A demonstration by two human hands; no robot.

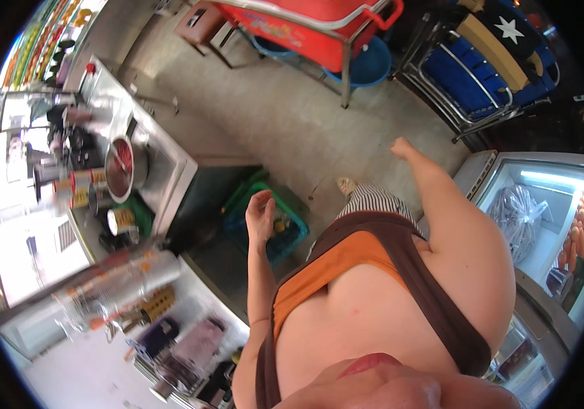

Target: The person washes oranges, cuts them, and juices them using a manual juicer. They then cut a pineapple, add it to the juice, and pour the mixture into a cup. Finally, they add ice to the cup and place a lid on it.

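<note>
My left hand [259,217] is raised with its fingers loosely bent and apart, holding nothing. In the picture it overlaps the rim of a green plastic basket [294,217], which stands low beside a metal counter and has small things inside. My right hand [402,148] hangs out to the right over the concrete floor [271,117], its fingers curled in; no object shows in it. It touches nothing. Below it are a striped trouser leg [373,200] and a shoe [345,186].
Left, a steel counter [169,153] bears a metal pot [119,168] and cans. A red cart [292,25], brown stool [200,25], blue basin [368,61] and folded blue chairs [463,82] stand ahead. At right is a lit display fridge [547,158] with carrots [581,230].
</note>
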